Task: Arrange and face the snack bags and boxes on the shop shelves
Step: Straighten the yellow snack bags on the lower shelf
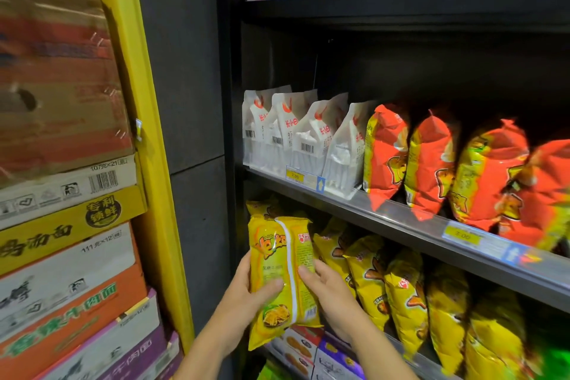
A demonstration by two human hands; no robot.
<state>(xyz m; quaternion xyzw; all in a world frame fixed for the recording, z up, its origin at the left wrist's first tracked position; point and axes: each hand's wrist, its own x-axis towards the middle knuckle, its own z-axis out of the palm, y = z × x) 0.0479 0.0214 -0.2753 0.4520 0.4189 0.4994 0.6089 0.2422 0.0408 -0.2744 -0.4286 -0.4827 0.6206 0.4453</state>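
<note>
Here left hand (246, 291), right hand (331, 290) grip glossy bag (273, 251).

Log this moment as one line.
left grip holds yellow snack bag | right grip holds same bag | bag upright at left end of yellow-bag row

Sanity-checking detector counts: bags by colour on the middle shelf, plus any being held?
White bags: 4
Red-orange bags: 4 (the rightmost is blurred at the frame edge)
Yellow bag, held: 1
Total: 9
</note>
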